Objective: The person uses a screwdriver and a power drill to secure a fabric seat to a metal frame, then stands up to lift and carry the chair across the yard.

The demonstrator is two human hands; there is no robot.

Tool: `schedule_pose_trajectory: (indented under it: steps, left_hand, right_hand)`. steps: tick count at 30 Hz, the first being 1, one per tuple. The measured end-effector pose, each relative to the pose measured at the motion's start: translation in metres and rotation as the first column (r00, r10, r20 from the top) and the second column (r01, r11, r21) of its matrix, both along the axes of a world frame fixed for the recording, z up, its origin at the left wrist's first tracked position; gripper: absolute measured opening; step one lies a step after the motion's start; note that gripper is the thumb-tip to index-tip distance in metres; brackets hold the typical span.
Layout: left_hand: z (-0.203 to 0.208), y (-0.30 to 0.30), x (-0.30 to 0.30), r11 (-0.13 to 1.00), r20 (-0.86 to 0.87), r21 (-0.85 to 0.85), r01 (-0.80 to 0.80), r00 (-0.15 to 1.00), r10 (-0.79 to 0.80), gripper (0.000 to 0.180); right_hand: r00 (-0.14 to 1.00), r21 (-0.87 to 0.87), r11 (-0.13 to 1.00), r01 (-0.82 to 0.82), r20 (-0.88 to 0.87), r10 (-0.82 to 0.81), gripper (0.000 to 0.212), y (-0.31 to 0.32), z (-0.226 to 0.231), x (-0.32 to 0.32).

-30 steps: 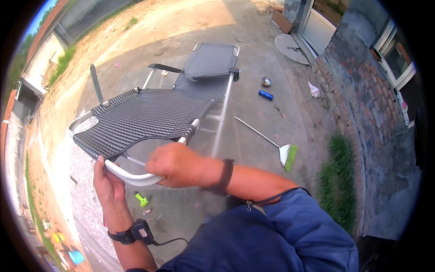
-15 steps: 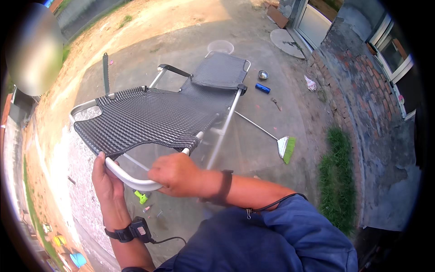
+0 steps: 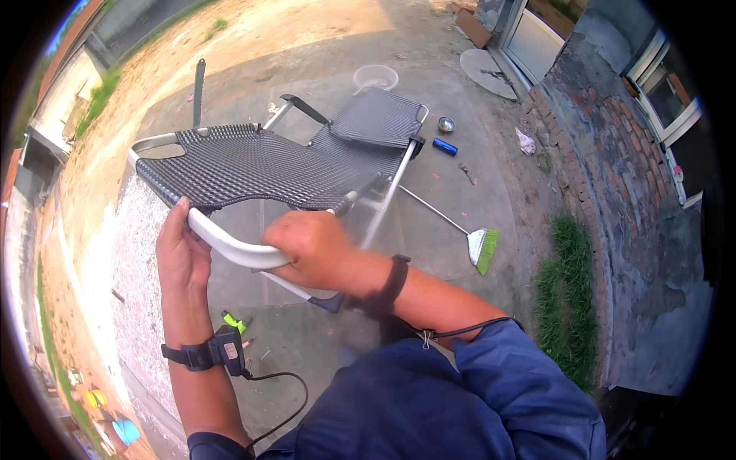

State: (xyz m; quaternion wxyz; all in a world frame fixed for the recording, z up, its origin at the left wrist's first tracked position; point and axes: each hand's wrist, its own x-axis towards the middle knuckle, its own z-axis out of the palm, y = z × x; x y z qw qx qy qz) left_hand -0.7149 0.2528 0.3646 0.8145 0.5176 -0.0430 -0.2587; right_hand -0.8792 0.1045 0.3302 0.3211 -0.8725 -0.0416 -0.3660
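Note:
A folding lounge chair with a dark woven mesh seat [image 3: 253, 169] stretches away from me, its near end lifted. My left hand [image 3: 184, 249] is closed round the left part of the bent white metal tube [image 3: 230, 244] at that end, thumb on top. Wrapped round the same tube farther right is my right hand [image 3: 310, 244], with its knuckles up. Black armrests [image 3: 305, 110] sit along the frame, and a foot of the chair [image 3: 326, 302] shows below my right wrist. Part of the frame is hidden behind my right hand and forearm.
A broom with green bristles [image 3: 483, 249] lies right of the chair. Beyond it are a blue can [image 3: 445, 147] and a metal bowl [image 3: 446, 124]. A translucent basin [image 3: 376, 77] stands behind the chair. A bright green tool [image 3: 235, 322] lies near my left wrist. Grass [image 3: 567, 299] borders the wall.
Both hands have lifted the chair's near end, which now appears higher and tilted. A chair foot has come into view below my right wrist. The blurred shape at upper left is gone.

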Motion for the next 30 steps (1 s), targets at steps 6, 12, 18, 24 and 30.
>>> schedule_pose_trajectory:
  steps: [6, 12, 18, 24, 30]
  left_hand:
    - [-0.002, -0.002, 0.001, 1.000, 0.012, -0.024, -0.014, 1.000, 0.014, 0.016]
    - [-0.002, -0.006, -0.006, 0.998, -0.012, -0.038, -0.051, 0.999, 0.051, 0.015]
    - [-0.014, 0.014, -0.020, 0.998, 0.053, -0.017, 0.061, 0.997, -0.060, 0.054]
    - [-0.099, 0.050, -0.075, 0.974, -0.158, 0.197, 0.117, 0.984, -0.086, 0.041]
    - [-0.191, 0.064, -0.142, 0.939, -0.364, 0.181, 0.293, 0.907, -0.213, 0.030]
  right_hand:
    - [0.998, 0.009, 0.998, -0.059, 0.008, 0.059, 0.032, -0.009, 0.013, -0.003]
    - [0.993, -0.065, 0.994, -0.091, -0.080, 0.086, 0.033, -0.013, 0.021, -0.004]
    - [0.990, -0.098, 0.990, -0.103, -0.108, 0.092, 0.035, -0.028, 0.040, -0.001]
    - [0.964, -0.039, 0.998, 0.049, -0.261, -0.057, 0.038, -0.036, 0.048, -0.011]
    - [0.977, 0.178, 0.978, -0.112, -0.158, 0.141, 0.035, -0.054, 0.051, -0.026]
